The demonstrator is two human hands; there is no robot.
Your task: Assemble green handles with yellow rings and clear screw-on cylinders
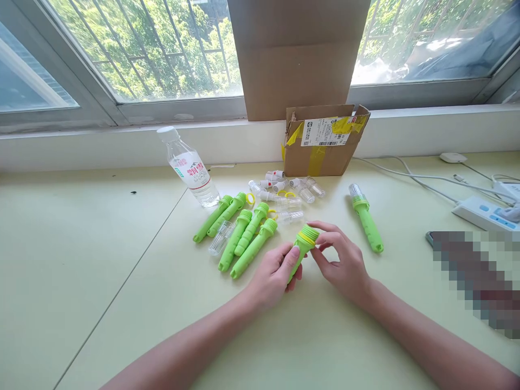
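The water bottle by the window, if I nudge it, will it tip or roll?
The water bottle stands upright, tall and narrow, so a push up high could tip it. It looks nearly full, so probably fairly steady. Once down, its round body would likely roll across the smooth table.

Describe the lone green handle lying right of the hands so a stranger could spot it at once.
Start at the small open cardboard box by the window sill, on the pale green table. Just right and nearer lies one green ribbed plastic handle alone. Unlike the bare green handles in the cluster on the left, it has a clear cap fitted.
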